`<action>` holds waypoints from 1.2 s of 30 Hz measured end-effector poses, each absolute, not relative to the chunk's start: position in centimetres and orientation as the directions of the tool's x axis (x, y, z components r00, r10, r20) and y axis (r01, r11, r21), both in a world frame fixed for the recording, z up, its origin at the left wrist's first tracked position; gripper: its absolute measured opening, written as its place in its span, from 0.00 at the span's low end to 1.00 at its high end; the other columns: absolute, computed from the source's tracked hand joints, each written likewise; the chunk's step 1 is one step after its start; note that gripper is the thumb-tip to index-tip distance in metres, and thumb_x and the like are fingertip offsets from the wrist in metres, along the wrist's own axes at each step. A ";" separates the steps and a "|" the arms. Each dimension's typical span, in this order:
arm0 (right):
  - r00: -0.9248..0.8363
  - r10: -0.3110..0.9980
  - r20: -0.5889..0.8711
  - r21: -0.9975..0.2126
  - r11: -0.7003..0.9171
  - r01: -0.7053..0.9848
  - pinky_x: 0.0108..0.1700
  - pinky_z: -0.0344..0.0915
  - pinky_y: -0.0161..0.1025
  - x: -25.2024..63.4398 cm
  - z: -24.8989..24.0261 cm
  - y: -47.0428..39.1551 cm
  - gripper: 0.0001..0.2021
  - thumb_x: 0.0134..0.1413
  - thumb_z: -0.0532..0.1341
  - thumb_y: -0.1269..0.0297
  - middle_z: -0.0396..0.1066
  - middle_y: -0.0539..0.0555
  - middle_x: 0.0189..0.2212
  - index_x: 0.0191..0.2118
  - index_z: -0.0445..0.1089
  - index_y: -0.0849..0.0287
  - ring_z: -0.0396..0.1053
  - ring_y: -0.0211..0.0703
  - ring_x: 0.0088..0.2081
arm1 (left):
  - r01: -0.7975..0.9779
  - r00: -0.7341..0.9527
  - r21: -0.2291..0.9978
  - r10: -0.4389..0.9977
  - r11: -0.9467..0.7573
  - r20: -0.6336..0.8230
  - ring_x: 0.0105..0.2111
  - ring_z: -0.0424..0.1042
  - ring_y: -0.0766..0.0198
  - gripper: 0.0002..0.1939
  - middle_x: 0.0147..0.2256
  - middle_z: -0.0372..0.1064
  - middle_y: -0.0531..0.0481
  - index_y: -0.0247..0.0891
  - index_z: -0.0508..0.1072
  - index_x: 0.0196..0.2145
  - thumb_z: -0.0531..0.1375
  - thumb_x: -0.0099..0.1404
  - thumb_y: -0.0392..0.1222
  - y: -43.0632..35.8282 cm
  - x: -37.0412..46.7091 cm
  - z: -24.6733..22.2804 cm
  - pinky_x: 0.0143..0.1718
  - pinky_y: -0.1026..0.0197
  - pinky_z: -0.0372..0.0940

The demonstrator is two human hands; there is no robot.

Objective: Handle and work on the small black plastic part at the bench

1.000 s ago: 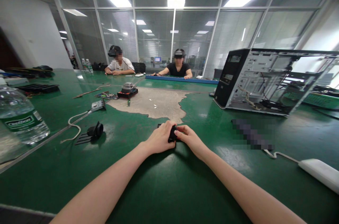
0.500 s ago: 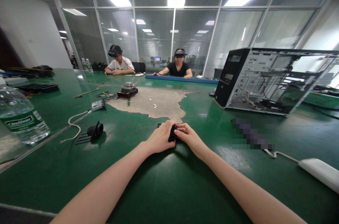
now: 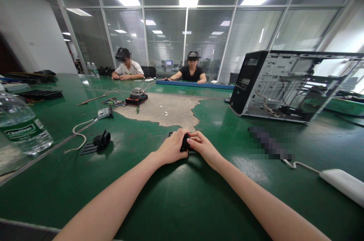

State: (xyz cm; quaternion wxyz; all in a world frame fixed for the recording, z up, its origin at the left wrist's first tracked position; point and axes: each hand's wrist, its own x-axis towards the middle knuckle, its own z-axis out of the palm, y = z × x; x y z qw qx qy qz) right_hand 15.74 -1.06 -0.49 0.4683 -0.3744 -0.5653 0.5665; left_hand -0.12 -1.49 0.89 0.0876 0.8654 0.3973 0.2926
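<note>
Between my two hands, just above the green tabletop, is a small black part (image 3: 184, 143); most of it is hidden, so its kind does not show. My left hand (image 3: 172, 146) is wrapped round it from the left with the back of the hand toward me. From the right, the thumb and fingers of my right hand (image 3: 201, 144) are bent and pinch the same part at its near side. A black plastic piece with a round opening and prongs (image 3: 100, 142) lies on the table to the left of my hands.
An open computer case (image 3: 256, 87) stands at the right. A white power strip (image 3: 342, 184) with a cable is at the right edge. At the left stands a water bottle (image 3: 24, 125). A heatsink fan (image 3: 137, 96) sits beyond my hands. Two people sit across the table.
Both hands stay in nearly the same place on the black part. The view has shifted very slightly; nothing else has visibly moved.
</note>
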 end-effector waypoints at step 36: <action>-0.279 0.957 0.078 -0.994 0.052 -0.100 0.43 0.60 0.43 15.7 -0.7 -0.7 0.14 0.41 0.63 0.60 0.68 0.52 0.33 0.35 0.63 0.58 0.67 0.40 0.36 | 0.649 0.506 0.357 0.732 -0.672 0.457 0.41 0.61 0.57 0.28 0.43 0.56 0.47 0.41 0.51 0.47 0.57 0.49 0.37 -1.2 -0.2 0.5 0.40 0.55 0.61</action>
